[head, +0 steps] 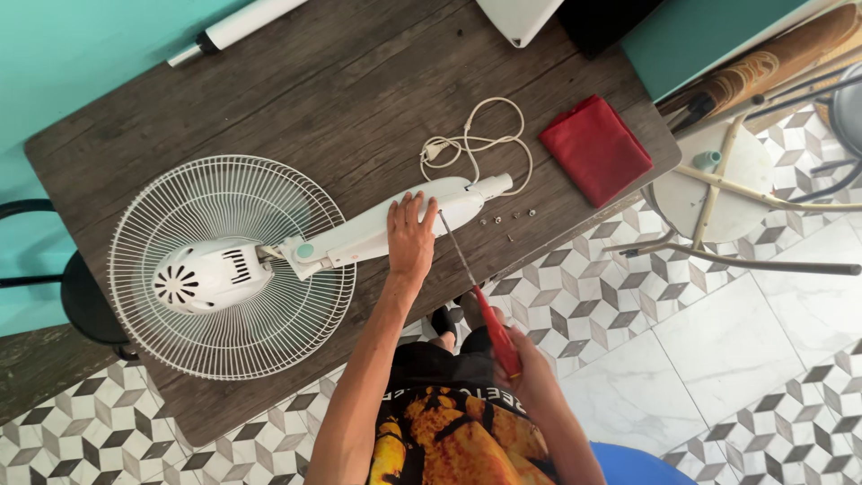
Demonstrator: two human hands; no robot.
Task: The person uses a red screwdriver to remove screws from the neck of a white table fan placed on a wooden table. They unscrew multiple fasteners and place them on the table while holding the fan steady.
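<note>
A white fan (224, 267) lies face down on the dark wooden table (296, 99), its wire cage to the left and its neck pointing right. My left hand (410, 235) presses flat on the white neck (377, 229). My right hand (525, 359) grips the red handle of a long screwdriver (476, 292), whose thin shaft runs up to the neck beside my left fingers. Several small loose screws (507, 218) lie on the table just right of the neck's end. The fan's white cord (476, 144) is coiled beyond it.
A folded red cloth (595, 148) rests near the table's right edge. A white tube (242, 25) and a white panel (519, 16) lie at the far edge. A white stool frame (718, 189) stands on the patterned tile floor to the right; a black chair (76, 296) sits at left.
</note>
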